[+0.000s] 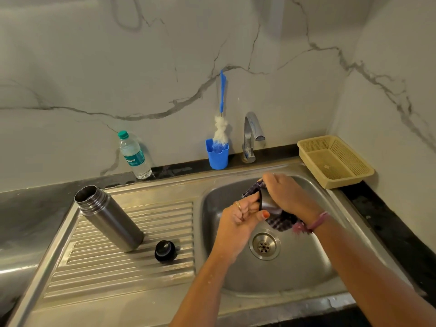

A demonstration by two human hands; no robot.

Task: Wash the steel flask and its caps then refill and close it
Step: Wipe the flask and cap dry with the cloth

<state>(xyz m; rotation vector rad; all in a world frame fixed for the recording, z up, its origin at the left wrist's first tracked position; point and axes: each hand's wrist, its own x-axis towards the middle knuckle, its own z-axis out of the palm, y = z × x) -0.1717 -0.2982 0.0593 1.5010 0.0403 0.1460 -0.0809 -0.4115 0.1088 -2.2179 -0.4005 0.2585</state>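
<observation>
The steel flask (109,218) stands open and uncapped on the ribbed drainboard (132,267) left of the sink basin. A black inner cap (165,251) lies on the drainboard just right of the flask's base. Over the basin, my left hand (238,220) grips the rim of the steel outer cap (267,205). My right hand (285,194) presses a checked cloth (282,223) around that cap. Most of the cap is hidden by the cloth and fingers.
A tap (252,133) stands behind the sink basin (295,267), with no water visible. A blue holder (217,155) with a bottle brush (221,128) is left of it. A plastic water bottle (134,155) stands at the wall; a beige basket (335,160) sits right.
</observation>
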